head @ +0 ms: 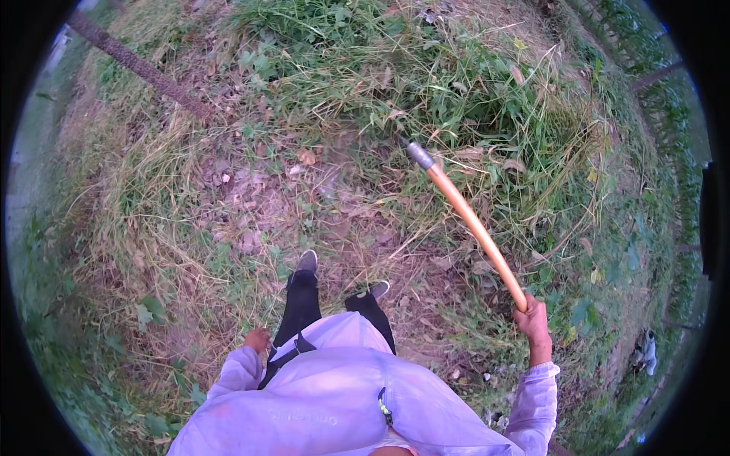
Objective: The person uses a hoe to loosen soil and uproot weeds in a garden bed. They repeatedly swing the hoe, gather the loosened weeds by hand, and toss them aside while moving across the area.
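My right hand (533, 319) grips the near end of a long wooden tool handle (476, 225), out to the right of my body. The handle slants up and to the left, ending in a grey metal socket (421, 155). Beyond the socket, the tool's head is blurred or hidden against the grass, so its kind cannot be told. Cut or flattened grass (485, 125) lies around that far end. Beside my left thigh hangs my left hand (258, 340), its fingers partly curled; no object shows in it.
A slim tree trunk (142, 71) rises at the upper left, and another trunk (656, 75) stands at the upper right. Bare soil with dry leaves (256, 199) lies ahead of my shoes (308, 261). Tall green plants (656, 131) line the right. A small pale, unclear shape (648, 353) is at the far right.
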A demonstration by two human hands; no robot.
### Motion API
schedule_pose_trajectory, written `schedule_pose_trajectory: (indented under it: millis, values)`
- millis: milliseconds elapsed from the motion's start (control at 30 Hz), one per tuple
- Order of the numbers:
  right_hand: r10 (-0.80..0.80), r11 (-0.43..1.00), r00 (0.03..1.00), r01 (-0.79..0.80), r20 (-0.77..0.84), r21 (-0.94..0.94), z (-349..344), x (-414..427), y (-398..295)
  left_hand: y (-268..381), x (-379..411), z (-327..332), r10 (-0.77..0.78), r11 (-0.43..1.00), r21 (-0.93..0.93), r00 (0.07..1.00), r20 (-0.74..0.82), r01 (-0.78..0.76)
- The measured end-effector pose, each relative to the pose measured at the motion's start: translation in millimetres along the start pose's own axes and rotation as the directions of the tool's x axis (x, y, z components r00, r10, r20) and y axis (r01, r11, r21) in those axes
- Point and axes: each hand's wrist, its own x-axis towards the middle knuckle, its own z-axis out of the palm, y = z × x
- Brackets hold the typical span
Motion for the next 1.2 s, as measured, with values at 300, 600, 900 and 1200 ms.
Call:
schedule_pose_trajectory:
  millis: [300, 600, 900, 1200]
  values:
    - [-0.230, 0.680, 0.877, 0.455, 0.422, -0.575, 175, 126, -12, -3, -36, 13, -0.051, 0.945, -0.324, 0.968, -0.245, -0.032]
    - [-0.195, 0.383, 0.972, -0.048, -0.132, -0.923, -123, 153, 39, 58, -92, 26, -0.007, 0.983, 0.184, 0.997, -0.078, 0.021]
    - [0.147, 0.542, 0.864, -0.477, -0.481, -0.692, -200, 118, 108, 53, -6, 42, -0.199, 0.852, -0.507, 0.977, -0.083, 0.130]
    - [0.143, 0.745, 0.920, -0.342, -0.364, -0.572, -109, 127, 100, 83, -52, 16, -0.132, 0.979, -0.159, 0.991, -0.024, 0.127]
